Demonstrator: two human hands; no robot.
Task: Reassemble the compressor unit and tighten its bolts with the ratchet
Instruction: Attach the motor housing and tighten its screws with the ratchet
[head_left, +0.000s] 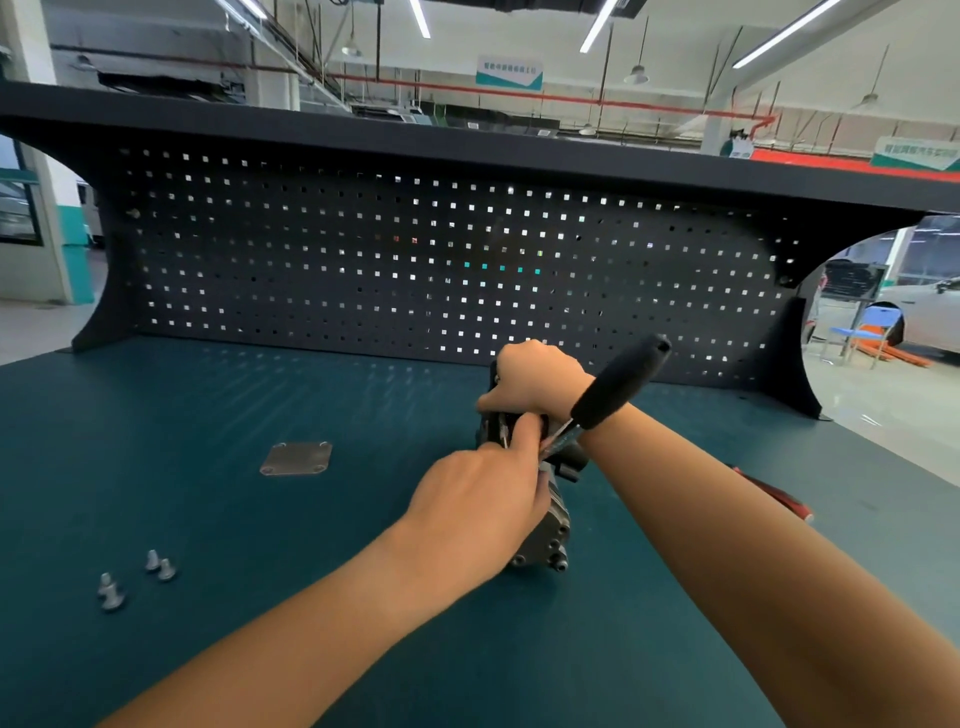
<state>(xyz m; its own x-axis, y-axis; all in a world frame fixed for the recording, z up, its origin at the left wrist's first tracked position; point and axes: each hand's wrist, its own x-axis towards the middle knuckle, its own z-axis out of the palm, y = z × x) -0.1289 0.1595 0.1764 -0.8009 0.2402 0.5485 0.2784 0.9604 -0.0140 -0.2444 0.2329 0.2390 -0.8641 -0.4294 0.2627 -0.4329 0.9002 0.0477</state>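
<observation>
compressor unit sits on the green desk, right of centre. right hand is clamped over its top. left hand is curled round the head end of the ratchet, whose black handle sticks up to the right. 4 bolts and a metal plate lie off to the left.

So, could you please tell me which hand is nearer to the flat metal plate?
Left. The left hand, at the ratchet head, sits right of the plate; the right hand grips the compressor's top, farther right and back.
</observation>
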